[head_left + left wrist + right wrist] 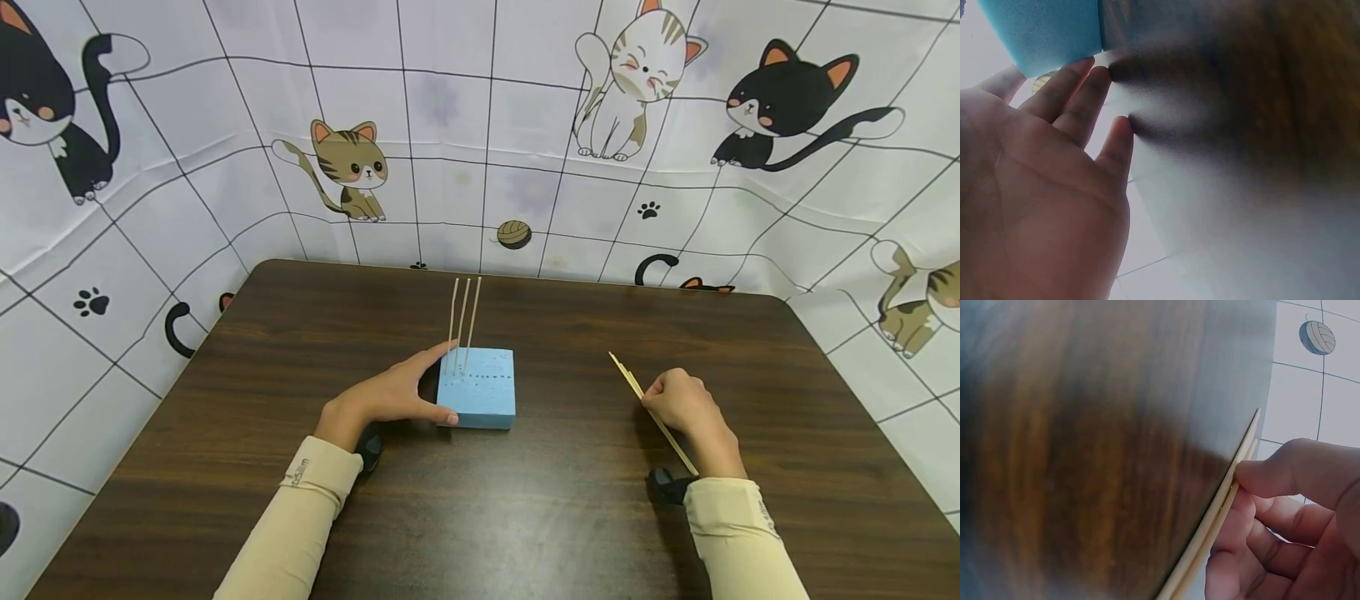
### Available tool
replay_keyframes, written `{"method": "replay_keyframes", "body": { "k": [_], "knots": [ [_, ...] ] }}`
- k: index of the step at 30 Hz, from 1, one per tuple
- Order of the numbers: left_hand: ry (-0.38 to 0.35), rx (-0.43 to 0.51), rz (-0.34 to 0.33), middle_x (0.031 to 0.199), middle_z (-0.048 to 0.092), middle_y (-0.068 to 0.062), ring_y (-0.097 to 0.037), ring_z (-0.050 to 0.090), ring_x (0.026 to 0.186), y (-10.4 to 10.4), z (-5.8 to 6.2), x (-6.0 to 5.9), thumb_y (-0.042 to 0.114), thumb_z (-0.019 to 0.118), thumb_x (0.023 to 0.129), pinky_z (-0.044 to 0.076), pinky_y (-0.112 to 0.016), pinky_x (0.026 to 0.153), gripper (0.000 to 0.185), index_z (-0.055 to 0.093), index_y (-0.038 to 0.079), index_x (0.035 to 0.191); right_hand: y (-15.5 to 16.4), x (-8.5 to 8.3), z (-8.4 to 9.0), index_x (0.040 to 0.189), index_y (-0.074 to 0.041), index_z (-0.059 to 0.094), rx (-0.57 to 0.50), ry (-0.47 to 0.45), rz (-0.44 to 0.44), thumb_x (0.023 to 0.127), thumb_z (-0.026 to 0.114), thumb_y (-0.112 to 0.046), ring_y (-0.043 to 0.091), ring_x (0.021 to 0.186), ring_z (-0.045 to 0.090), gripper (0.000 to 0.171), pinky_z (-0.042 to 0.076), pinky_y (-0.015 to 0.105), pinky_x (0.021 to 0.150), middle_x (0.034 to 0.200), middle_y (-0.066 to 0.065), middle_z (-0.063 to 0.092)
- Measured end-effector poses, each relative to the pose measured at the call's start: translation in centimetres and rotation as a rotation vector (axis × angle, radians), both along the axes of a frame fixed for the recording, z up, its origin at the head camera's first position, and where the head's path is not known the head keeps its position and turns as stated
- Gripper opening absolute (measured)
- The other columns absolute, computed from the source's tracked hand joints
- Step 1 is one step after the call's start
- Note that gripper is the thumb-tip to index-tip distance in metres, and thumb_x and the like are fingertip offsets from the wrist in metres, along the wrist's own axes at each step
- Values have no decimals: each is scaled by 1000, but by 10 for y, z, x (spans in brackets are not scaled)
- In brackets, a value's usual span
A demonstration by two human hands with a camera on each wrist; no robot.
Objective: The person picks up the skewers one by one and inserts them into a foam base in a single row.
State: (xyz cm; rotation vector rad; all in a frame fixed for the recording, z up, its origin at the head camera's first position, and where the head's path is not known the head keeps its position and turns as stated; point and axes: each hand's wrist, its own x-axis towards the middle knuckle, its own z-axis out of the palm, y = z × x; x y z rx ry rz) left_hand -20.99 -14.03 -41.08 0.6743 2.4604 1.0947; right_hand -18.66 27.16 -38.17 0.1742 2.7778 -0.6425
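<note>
Sleeves of pale yellow come nearest to me: the left sleeve (281, 533) to the near left of the blue foam block (483, 402), the right sleeve (742, 533) to its near right. A dark wrist device (667, 485) sits at the right cuff. Well to the right of the block, I see the right hand (686, 408) pinching a few thin bamboo sticks (660, 427) between thumb and fingers, their far ends slanting toward the block's side. I cannot count them for certain, though my right wrist view shows at least two. The left hand (393, 392) grips the block from its left, thumb at the front, index finger toward the back corner; the hands are well apart. Three upright sticks (462, 325) stand in the block's left part, leaning slightly, and a row of small holes (489, 377) runs to their right across its top. The dark wooden table (570, 500) spreads under the block. Beyond the block, past the table's far edge, I see a white curtain (450, 100) printed with cats.
</note>
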Motion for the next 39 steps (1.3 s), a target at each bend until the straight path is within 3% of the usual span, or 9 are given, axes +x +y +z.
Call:
{"method": "replay_keyframes", "body": {
  "k": [12,16,24,31,39],
  "knots": [
    [1,4,-9,161,13,2,-26,15,147,0,1,1,53,79,73,22,-59,112,108,13,31,156,1,3,1,72,-8,61,10,35,-11,82,47,-9,20,61,48,17,38,33,52,67,2,52],
    [0,5,-10,161,13,2,-26,15,147,0,2,1,52,79,73,21,-59,112,108,13,30,156,0,4,7,72,-8,60,14,61,-13,81,47,-8,21,62,49,16,38,33,53,68,3,53],
    [-4,4,-5,161,13,4,-24,15,147,0,0,0,54,79,73,21,-58,113,109,13,32,156,-10,2,24,67,-11,54,15,238,16,76,44,-7,18,60,45,14,32,30,50,64,0,48],
    [-4,3,-5,161,13,5,-23,15,147,0,-2,-1,55,79,72,22,-58,112,109,12,32,156,-31,5,45,84,-5,63,-36,370,61,81,49,-10,21,69,54,15,41,31,59,78,6,61],
    [-9,9,-1,160,13,7,-21,16,147,-1,-1,0,55,80,72,22,-57,113,109,12,35,155,-72,6,65,86,-5,64,-182,583,84,85,51,-7,20,69,56,13,45,31,65,78,7,63]
  ]
}}
